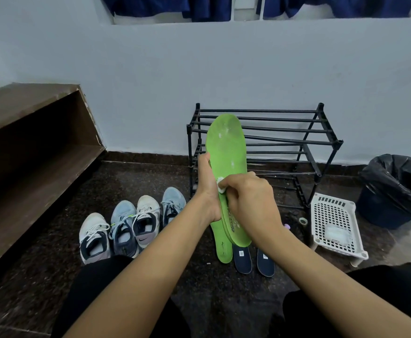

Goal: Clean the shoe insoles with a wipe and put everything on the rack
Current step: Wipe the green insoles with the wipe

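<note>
- The left grip [206, 189] is closed round one long edge of a green insole [226, 142]. Its thumb points up along that edge, and its fingers are hidden behind the insole.
- This green insole is held up off the floor [41, 240], nearly upright with the toe end on top. It is in front of the black rack [272, 111], and whether it touches the rack cannot be told.
- The right grip [250, 198] is curled, knuckles toward the camera, and pinches a small white wipe [221, 184]. It presses the wipe against the face of the held insole about halfway down, just beside the left grip.
- White smears show on the upper part of the insole's face.
- A second green insole [224, 250] lies flat on the floor under the held one and is partly hidden by it.
- Two navy insoles [242, 261] [265, 263] lie side by side on the floor just to its right.
- Four shoes stand in a row on the floor to the left: a white shoe [93, 236], a blue shoe [122, 225], another white shoe [146, 220] and another blue shoe [172, 203].
- A white basket [331, 211] sits on the floor right of the rack with a pale packet [336, 234] in it.
- A bin [399, 186] lined with a black bag stands further right.
</note>
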A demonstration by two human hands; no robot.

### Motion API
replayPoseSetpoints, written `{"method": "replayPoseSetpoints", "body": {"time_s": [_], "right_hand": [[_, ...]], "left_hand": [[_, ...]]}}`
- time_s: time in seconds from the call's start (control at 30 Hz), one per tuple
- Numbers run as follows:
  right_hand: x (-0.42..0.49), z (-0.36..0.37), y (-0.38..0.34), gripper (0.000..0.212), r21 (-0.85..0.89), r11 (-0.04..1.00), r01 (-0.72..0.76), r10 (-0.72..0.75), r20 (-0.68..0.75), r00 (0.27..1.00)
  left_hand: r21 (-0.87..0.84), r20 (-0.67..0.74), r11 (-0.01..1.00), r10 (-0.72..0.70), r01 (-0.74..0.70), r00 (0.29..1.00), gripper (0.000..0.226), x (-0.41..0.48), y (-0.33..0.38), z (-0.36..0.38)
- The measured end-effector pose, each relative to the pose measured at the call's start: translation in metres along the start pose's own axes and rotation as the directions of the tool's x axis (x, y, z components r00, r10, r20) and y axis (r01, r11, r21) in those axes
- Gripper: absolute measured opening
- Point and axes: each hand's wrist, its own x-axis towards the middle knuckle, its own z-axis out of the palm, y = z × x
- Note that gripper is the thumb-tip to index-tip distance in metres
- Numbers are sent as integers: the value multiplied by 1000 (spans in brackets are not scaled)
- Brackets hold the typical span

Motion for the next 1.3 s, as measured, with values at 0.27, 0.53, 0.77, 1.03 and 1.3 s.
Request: {"method": "replayPoseSetpoints", "body": {"time_s": [0.27,0.53,0.77,1.03,1.3], "right_hand": [[17,-6,12,24,-4,1000,-13,13,-70,997],[-2,0,-4,25,33,998,-45,46,-43,998],[10,-2,4,23,47,999,14,-11,-64,998],[2,2,-1,24,137,990,-13,28,-108,994],[3,-2,-2,24,156,988,-10,28,-115,993]], "left_hand": [[112,71,993,-43,35,997,61,-7,-14,9],[33,-4,999,-10,11,1000,59,-3,-1,1],[70,35,997,-18,15,999,64,-7,-11,5],[68,26,997,-42,40,999,65,-6,-9,1],[36,15,999,-13,12,1000,58,-6,-10,2]]}}
